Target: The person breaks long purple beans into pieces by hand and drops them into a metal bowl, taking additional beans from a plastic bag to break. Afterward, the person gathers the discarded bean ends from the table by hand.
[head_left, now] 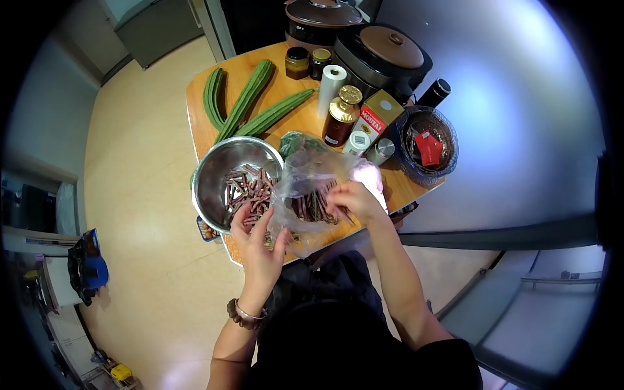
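Observation:
A steel bowl on the table holds short pieces of purple long bean. Beside it lies a clear plastic bag with longer purple beans inside. My left hand is at the bowl's near right rim with its fingers apart, close to the bag's left side; it seems to hold nothing. Over the bag's right side, my right hand has its fingers closed on purple long beans, whose ends stick out below the fingers. Some bean bits lie near the table's front edge.
Several ridged gourds lie behind the bowl. Jars, a plastic roll, a brown bottle and a box stand behind the bag. Cookers are at the back; a glass bowl sits at the right corner.

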### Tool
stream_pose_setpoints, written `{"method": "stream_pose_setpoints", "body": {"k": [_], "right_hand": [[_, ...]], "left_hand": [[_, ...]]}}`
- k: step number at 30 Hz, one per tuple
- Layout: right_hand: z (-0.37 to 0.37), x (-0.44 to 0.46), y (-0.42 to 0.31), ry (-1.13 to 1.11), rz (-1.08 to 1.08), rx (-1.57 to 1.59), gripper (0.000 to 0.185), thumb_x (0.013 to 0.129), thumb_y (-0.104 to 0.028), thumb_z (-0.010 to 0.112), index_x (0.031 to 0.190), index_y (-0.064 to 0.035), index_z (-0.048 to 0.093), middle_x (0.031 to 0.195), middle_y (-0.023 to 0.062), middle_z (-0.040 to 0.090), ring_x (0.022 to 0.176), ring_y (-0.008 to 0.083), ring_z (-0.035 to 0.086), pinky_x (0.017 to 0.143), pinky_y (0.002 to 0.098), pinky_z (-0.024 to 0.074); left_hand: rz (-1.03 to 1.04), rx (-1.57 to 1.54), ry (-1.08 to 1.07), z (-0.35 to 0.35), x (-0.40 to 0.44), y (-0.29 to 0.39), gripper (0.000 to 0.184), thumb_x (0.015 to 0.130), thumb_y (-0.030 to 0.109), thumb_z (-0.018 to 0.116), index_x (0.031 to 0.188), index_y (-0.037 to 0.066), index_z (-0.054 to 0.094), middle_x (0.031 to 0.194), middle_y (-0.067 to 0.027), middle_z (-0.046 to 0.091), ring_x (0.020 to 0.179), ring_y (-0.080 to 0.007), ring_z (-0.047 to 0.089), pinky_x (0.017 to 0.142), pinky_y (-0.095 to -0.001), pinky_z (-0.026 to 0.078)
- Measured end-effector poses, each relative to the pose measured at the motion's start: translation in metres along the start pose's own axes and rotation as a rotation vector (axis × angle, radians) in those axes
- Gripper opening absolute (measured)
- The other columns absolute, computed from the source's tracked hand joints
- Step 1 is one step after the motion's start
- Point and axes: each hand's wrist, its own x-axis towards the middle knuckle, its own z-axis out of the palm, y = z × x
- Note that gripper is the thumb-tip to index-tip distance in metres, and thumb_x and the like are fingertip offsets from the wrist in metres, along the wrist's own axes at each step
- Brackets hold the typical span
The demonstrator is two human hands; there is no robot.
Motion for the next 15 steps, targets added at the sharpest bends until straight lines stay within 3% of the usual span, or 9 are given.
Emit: {"method": "stream_pose_setpoints", "body": {"k": [2, 4, 5, 6, 8, 9, 10, 13, 15], "right_hand": [[0.018, -0.048, -0.026, -0.147, -0.002, -0.116, 0.013, 0.075, -0.005, 0.061, 0.083, 0.0046, 0.057, 0.066, 0.0106, 0.062, 0.054, 0.0141, 0.058, 0.050, 0.0250, 0.0458], [0.036, -0.092, -0.047, -0.302, -0.030, 0.086, 0.012, 0.074, -0.004, 0.061, 0.082, 0.0027, 0.056, 0.066, 0.0104, 0.062, 0.056, 0.0146, 0.059, 0.053, 0.0254, 0.0462], [0.045, -0.098, -0.057, -0.313, -0.028, 0.076, 0.012, 0.074, -0.004, 0.061, 0.082, 0.0027, 0.056, 0.066, 0.0104, 0.062, 0.056, 0.0146, 0.059, 0.053, 0.0254, 0.0462], [0.059, -0.101, -0.065, -0.334, -0.089, 0.043, 0.013, 0.078, -0.006, 0.060, 0.087, 0.0020, 0.055, 0.071, 0.0110, 0.064, 0.061, 0.0129, 0.060, 0.054, 0.0241, 0.0460], [0.083, -0.090, -0.068, -0.370, -0.155, 0.010, 0.014, 0.082, -0.008, 0.059, 0.091, 0.0014, 0.053, 0.075, 0.0115, 0.065, 0.065, 0.0113, 0.060, 0.055, 0.0228, 0.0459], [0.097, -0.076, -0.067, -0.321, -0.212, 0.017, 0.014, 0.084, -0.008, 0.058, 0.092, 0.0020, 0.053, 0.077, 0.0116, 0.065, 0.067, 0.0105, 0.060, 0.055, 0.0223, 0.0458], [0.111, -0.062, -0.065, -0.275, -0.269, 0.026, 0.014, 0.086, -0.008, 0.057, 0.093, 0.0026, 0.052, 0.079, 0.0118, 0.065, 0.068, 0.0097, 0.059, 0.055, 0.0218, 0.0456], [0.156, -0.027, -0.056, -0.299, -0.298, -0.020, 0.014, 0.088, -0.009, 0.056, 0.094, 0.0028, 0.051, 0.082, 0.0119, 0.065, 0.067, 0.0093, 0.058, 0.055, 0.0213, 0.0459], [0.174, -0.018, -0.050, -0.346, -0.267, -0.042, 0.013, 0.088, -0.008, 0.055, 0.095, 0.0019, 0.051, 0.084, 0.0119, 0.065, 0.068, 0.0090, 0.058, 0.057, 0.0207, 0.0462]], "left_hand": [[-0.039, -0.113, 0.074, -0.006, -0.001, 0.003, 0.035, 0.074, 0.006, 0.069, 0.107, 0.003, 0.059, 0.119, -0.0173, 0.041, 0.103, -0.0280, 0.047, 0.085, -0.0341, 0.041], [-0.046, -0.188, 0.084, -0.015, -0.006, 0.002, 0.021, 0.075, 0.006, 0.068, 0.094, 0.000, 0.062, 0.105, -0.0139, 0.051, 0.092, -0.0237, 0.052, 0.076, -0.0305, 0.044], [-0.104, -0.292, 0.074, -0.021, -0.005, 0.008, 0.011, 0.077, 0.005, 0.066, 0.084, -0.001, 0.062, 0.084, -0.0084, 0.058, 0.075, -0.0187, 0.055, 0.067, -0.0277, 0.045], [-0.107, -0.288, 0.084, -0.025, -0.008, 0.006, 0.011, 0.077, 0.005, 0.066, 0.084, -0.001, 0.062, 0.084, -0.0084, 0.058, 0.075, -0.0187, 0.055, 0.067, -0.0277, 0.045], [-0.349, -0.670, -0.282, -0.036, -0.018, 0.003, 0.010, 0.079, 0.006, 0.066, 0.085, -0.001, 0.063, 0.074, -0.0053, 0.060, 0.067, -0.0147, 0.056, 0.064, -0.0267, 0.045], [-0.370, -0.869, -0.357, -0.041, -0.017, 0.008, 0.011, 0.082, 0.006, 0.064, 0.089, -0.002, 0.064, 0.076, -0.0054, 0.063, 0.070, -0.0128, 0.058, 0.067, -0.0262, 0.047], [-0.370, -0.855, -0.338, -0.045, -0.016, 0.011, 0.011, 0.082, 0.006, 0.064, 0.089, -0.002, 0.064, 0.076, -0.0054, 0.063, 0.070, -0.0128, 0.058, 0.067, -0.0262, 0.047], [-0.583, -1.155, -0.308, -0.062, -0.017, 0.002, 0.013, 0.083, 0.003, 0.061, 0.093, -0.005, 0.063, 0.086, -0.0100, 0.065, 0.080, -0.0150, 0.062, 0.075, -0.0253, 0.050], [-0.638, -1.223, -0.226, -0.068, -0.018, -0.003, 0.012, 0.083, 0.005, 0.063, 0.090, -0.003, 0.063, 0.084, -0.0092, 0.065, 0.076, -0.0141, 0.062, 0.071, -0.0239, 0.050]]}}
